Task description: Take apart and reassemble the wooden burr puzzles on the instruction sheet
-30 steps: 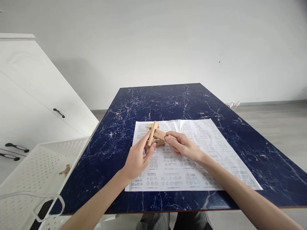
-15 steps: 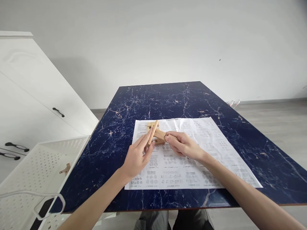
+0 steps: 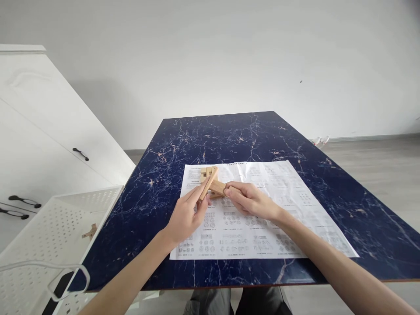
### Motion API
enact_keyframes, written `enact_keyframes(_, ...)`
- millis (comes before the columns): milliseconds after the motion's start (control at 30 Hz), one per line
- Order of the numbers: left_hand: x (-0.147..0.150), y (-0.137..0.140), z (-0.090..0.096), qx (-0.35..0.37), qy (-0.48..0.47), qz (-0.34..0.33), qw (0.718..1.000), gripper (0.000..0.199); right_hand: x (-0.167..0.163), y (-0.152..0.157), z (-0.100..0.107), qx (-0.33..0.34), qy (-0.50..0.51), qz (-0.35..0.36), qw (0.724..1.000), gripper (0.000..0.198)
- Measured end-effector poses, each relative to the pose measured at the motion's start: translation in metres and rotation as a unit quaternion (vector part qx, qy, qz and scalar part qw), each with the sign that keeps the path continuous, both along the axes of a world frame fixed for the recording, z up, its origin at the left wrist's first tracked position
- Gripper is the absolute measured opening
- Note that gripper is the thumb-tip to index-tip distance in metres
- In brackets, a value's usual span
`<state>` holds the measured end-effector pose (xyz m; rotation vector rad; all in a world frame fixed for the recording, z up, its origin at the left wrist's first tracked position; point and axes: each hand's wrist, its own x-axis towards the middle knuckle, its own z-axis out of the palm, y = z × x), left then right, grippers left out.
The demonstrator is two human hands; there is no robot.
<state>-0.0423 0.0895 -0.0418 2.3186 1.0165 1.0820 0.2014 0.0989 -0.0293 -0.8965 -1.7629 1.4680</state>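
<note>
My left hand [image 3: 189,213] is closed on a slim wooden puzzle stick [image 3: 208,183], which slants up to the right. My right hand [image 3: 246,197] pinches the near end of a thicker wooden puzzle piece [image 3: 219,187]; its other end reaches under or against the slanted stick. Behind the fingers, several notched wooden blocks [image 3: 206,171] sit together, partly covered. Whether the pieces interlock, I cannot tell. All of this is over the left part of a printed instruction sheet [image 3: 269,210] with rows of small diagrams.
The sheet lies on a dark blue marbled table [image 3: 219,135]. A white perforated basket [image 3: 105,197] stands at the left below table height, with a small wooden piece [image 3: 89,232] in it and a white cable [image 3: 42,264] across it. White cabinets [image 3: 49,118] stand beyond it.
The slanted stick in my left hand has tilted and dropped slightly to the left. The thicker piece in my right hand has shifted a little; both hands keep their grip.
</note>
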Motion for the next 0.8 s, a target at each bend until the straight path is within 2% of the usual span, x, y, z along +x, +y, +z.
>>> enact_keyframes(267,0.001,-0.002,-0.001,-0.001,0.016,0.013,1.000,0.054,-0.005,-0.002,-0.004,0.003,0.000,-0.010,1.000,0.040)
enact_keyframes(500,-0.003,-0.003,-0.006,-0.030,0.034,0.005,0.999,0.057,0.000,-0.001,-0.005,0.006,-0.012,0.021,1.000,0.042)
enact_keyframes(633,-0.004,-0.005,0.000,-0.086,0.023,0.006,0.996,0.061,-0.003,-0.002,-0.004,0.004,-0.002,0.024,1.000,0.042)
enact_keyframes(800,0.001,-0.007,0.011,-0.194,-0.089,-0.009,0.977,0.064,-0.010,-0.008,0.002,0.012,-0.013,0.040,0.999,0.043)
